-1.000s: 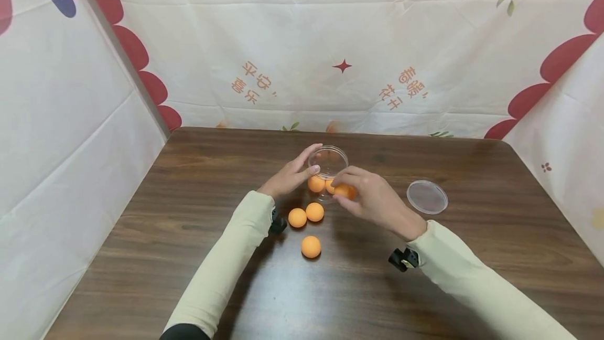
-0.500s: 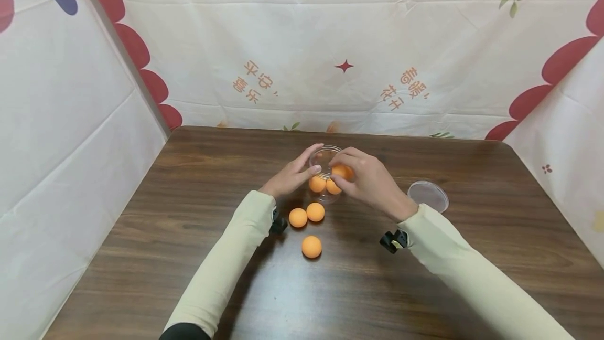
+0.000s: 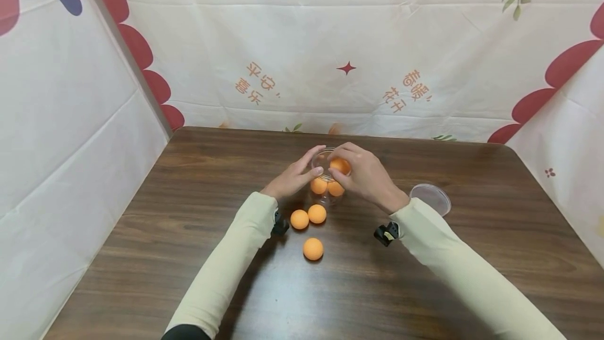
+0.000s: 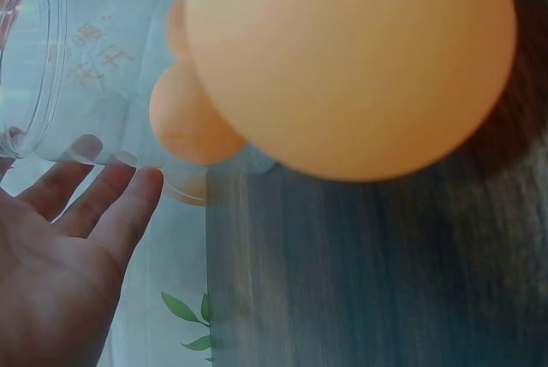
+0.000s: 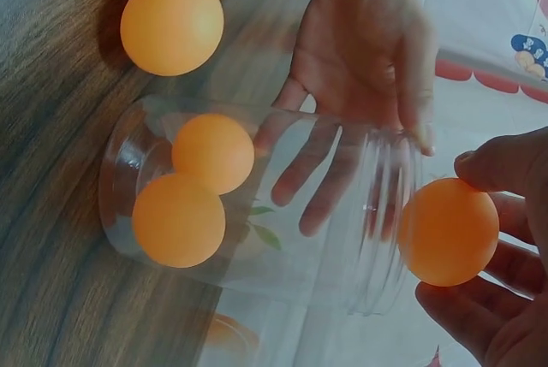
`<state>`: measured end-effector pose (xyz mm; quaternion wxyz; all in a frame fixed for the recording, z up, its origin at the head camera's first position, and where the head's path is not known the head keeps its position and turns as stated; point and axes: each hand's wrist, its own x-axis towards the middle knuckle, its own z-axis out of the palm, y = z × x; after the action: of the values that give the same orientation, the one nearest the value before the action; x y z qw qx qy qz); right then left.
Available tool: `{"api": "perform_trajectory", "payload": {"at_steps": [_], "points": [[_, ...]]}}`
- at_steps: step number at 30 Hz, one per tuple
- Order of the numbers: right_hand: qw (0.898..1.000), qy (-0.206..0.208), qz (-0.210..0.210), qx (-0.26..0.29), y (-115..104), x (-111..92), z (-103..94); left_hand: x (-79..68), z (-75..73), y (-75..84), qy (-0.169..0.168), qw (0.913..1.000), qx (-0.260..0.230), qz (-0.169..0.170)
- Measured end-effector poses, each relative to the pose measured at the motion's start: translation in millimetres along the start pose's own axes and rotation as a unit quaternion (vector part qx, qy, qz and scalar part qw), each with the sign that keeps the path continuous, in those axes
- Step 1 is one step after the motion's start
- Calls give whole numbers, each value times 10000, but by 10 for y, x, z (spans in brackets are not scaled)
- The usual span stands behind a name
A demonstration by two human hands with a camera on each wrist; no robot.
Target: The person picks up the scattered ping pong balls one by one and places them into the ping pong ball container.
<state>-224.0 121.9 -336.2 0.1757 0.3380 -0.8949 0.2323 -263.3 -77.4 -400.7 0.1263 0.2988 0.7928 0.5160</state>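
Note:
A clear plastic jar [image 5: 330, 256] stands upright on the table, its screw-thread mouth uncovered. My left hand [image 3: 293, 178] holds it near the rim, thumb on the near side and fingers spread along the far wall. Two orange ping-pong balls [image 5: 178, 220] show at the jar's bottom in the right wrist view. My right hand [image 3: 368, 176] pinches another orange ball [image 5: 449, 232] between thumb and fingertips, right at the jar's mouth. In the head view that ball overlaps the rim.
Three loose orange balls [image 3: 313, 249] lie on the wooden table [image 3: 189, 193] in front of the jar, two of them side by side. A round clear lid [image 3: 430, 199] lies to the right, near the right forearm. Printed white cloth [image 3: 302, 41] hangs behind the table.
My right hand has raised its ball from beside the jar's right wall up to the mouth, moving slightly left. The left hand, jar and loose balls stay in place.

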Motion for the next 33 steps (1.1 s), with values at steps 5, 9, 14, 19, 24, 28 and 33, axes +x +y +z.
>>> {"api": "perform_trajectory", "payload": {"at_steps": [5, 9, 14, 19, 24, 28, 33], "points": [[9998, -107, 142, 4, 47, 27, 47, 7, -1, -12, 45, 9999, 86, -27], [9996, -202, 193, -13, 90, 25, 105, 16, 4, -29, 34, 10000, 68, 31], [9998, -137, 142, -68, 114, 7, 155, 17, 5, -21, -2, 9999, 51, 105], [9999, -16, -24, -129, 131, 7, 178, 13, -2, -27, 38, 9999, 36, 88], [9996, 81, -174, -230, 147, -1, 197, 8, -6, -18, 35, 9999, 90, 74], [9995, 125, -215, -214, 150, -1, 197, 6, -7, -10, 36, 9999, 97, 87], [9995, 101, -218, -190, 147, 1, 182, 8, -3, -11, 25, 9999, 76, 74]]}}
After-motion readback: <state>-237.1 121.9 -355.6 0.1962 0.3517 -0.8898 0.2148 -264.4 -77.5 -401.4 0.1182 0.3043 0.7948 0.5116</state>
